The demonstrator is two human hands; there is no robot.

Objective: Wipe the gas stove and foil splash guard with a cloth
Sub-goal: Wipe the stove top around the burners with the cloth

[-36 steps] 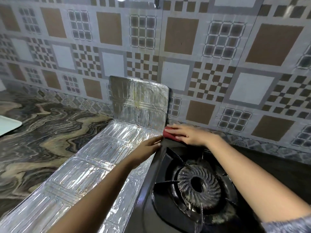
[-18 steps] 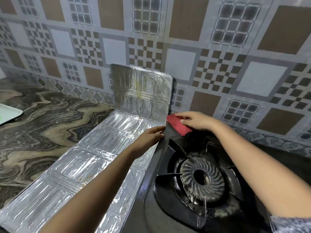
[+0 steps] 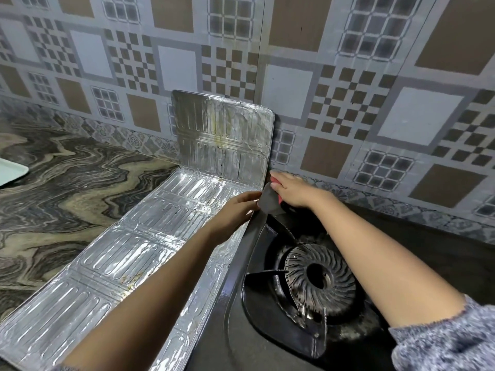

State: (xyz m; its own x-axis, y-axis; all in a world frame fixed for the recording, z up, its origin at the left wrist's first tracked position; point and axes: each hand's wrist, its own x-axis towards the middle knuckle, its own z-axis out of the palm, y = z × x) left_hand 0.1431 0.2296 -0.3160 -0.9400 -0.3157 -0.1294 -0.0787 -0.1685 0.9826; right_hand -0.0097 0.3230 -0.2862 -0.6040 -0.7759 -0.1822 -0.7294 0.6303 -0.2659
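The black gas stove (image 3: 241,330) fills the lower right, its round burner (image 3: 318,274) under my right forearm. The foil splash guard (image 3: 128,253) lies folded flat on the counter along the stove's left side, with one panel (image 3: 222,135) standing against the tiled wall. My right hand (image 3: 292,190) presses a red cloth (image 3: 280,200) onto the stove's far left corner; most of the cloth is hidden under the hand. My left hand (image 3: 238,210) rests on the foil at the stove's edge, its fingers touching the stove's corner.
A swirled marble counter (image 3: 67,199) spreads to the left, with the corner of a white tray (image 3: 10,171) at the left edge. The patterned tiled wall (image 3: 334,89) stands close behind the stove. Dark counter (image 3: 442,242) continues to the right of the stove.
My right hand has slid the red cloth left, deeper into the stove's far left corner beside the upright foil panel. My left hand stays on the foil edge. The camera has tilted slightly.
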